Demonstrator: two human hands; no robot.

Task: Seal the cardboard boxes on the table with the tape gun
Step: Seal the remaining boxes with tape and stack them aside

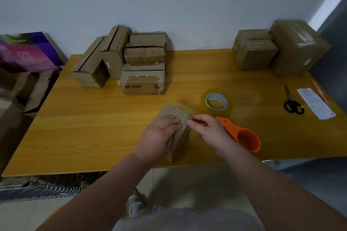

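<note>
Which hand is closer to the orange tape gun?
Right. The right hand is just left of the tape gun, nearly touching it; the left hand holds the small box, farther left.

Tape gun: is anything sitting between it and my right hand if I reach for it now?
Nothing visible does. The tape gun lies on the table right beside the right hand, partly hidden behind it. The tape roll sits farther back, off that path. That hand pinches the top edge of the small box.

Small box (181, 137) half behind left hand (159, 135)
</note>
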